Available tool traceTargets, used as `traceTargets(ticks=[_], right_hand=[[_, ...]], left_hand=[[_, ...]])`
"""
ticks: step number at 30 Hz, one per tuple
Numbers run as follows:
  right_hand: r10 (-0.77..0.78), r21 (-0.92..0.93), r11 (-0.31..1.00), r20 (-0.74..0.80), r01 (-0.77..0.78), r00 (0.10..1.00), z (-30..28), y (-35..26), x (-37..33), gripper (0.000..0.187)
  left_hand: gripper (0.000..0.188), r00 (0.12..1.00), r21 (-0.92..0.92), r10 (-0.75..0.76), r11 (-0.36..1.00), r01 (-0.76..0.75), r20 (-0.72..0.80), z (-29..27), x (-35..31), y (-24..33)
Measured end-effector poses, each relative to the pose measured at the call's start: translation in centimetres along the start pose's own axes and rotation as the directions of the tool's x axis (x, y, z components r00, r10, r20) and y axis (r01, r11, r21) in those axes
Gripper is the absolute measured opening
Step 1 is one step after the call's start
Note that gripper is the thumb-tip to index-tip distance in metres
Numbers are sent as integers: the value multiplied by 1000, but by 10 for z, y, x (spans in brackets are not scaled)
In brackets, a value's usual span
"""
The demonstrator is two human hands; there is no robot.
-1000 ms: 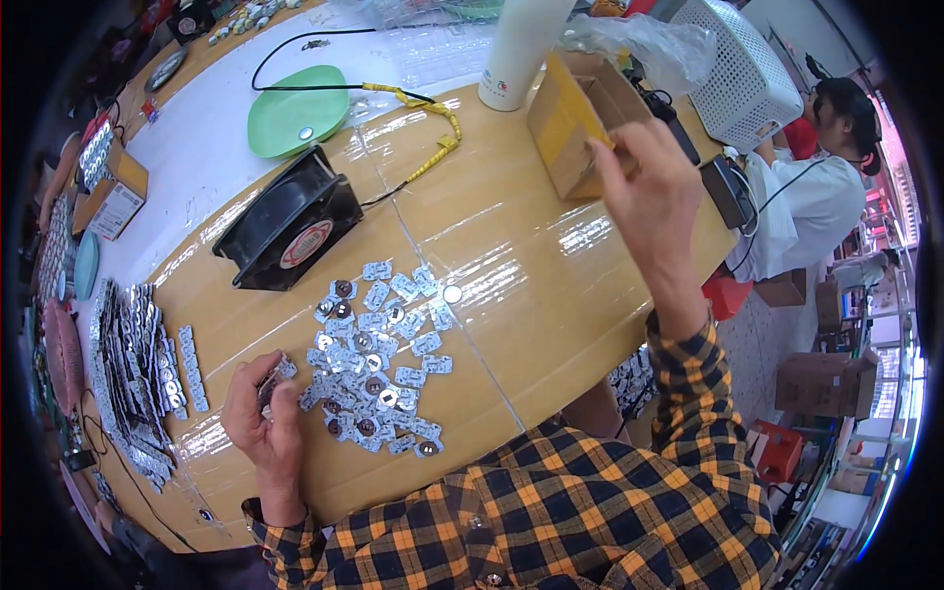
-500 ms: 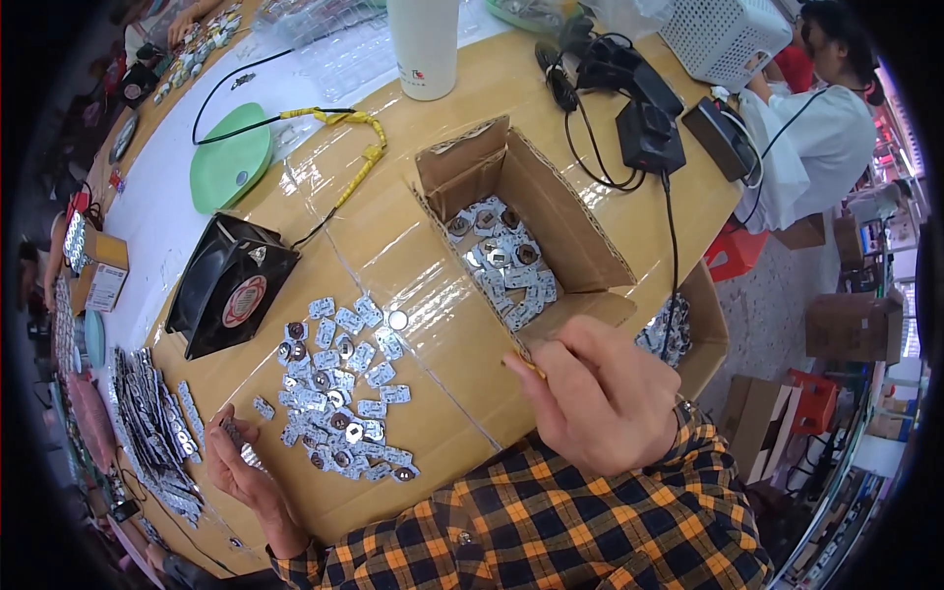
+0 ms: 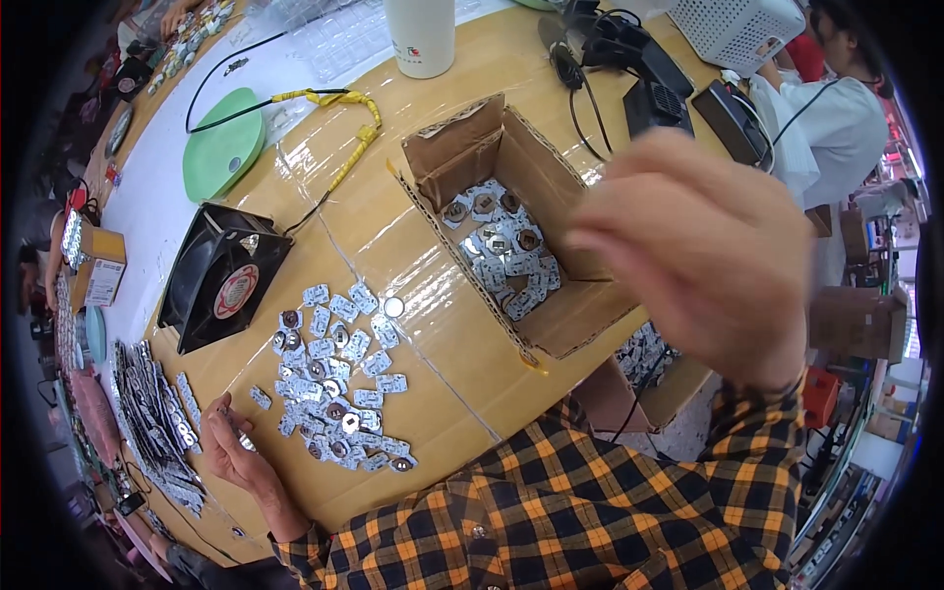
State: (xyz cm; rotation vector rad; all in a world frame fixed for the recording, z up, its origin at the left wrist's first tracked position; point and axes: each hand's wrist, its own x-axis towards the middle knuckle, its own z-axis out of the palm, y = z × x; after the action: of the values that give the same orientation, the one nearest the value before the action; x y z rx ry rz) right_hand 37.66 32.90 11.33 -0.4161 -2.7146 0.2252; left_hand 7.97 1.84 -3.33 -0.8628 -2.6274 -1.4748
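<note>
My left hand (image 3: 234,454) is at the near left of the table, fingers curled around a small silvery piece (image 3: 246,442), mostly hidden by them. Beside it lies a loose pile of small white circuit boards (image 3: 320,374), several with round metal or brown parts. My right hand (image 3: 703,251) is raised over the right side of the open cardboard box (image 3: 556,329). Motion smears its fingers, so whether they hold anything cannot be seen. More of the same small boards (image 3: 511,258) lie on the box's bottom.
A black fan (image 3: 221,280) and green plate (image 3: 224,143) stand left, near stacked board strips (image 3: 147,423). A white cup (image 3: 421,39), black power adapters (image 3: 657,106) and white basket (image 3: 733,34) stand farther back. Below right is another carton (image 3: 678,398). A co-worker (image 3: 836,118) sits far right.
My right hand has left the box's near corner and swung up and to the right. My left hand stays beside the pile. The view has shifted slightly.
</note>
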Motion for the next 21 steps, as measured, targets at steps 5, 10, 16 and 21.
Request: traceTargets(ticks=[5,10,16,21], right_hand=[[-181,65,984,385,168,905,9,-3,41,6],[-160,105,987,550,122,820,32,-2,47,6],[-61,4,997,603,73,796,57,0,44,7],[-56,-75,987,659,139,750,76,-1,68,10]], left_hand=[[38,996,18,88,996,-87,-22,8,7,3],[37,994,-20,106,994,-106,26,6,7,-5],[38,997,-93,62,994,-57,50,3,6,-2],[39,1000,-34,-4,999,5,30,-11,0,4]])
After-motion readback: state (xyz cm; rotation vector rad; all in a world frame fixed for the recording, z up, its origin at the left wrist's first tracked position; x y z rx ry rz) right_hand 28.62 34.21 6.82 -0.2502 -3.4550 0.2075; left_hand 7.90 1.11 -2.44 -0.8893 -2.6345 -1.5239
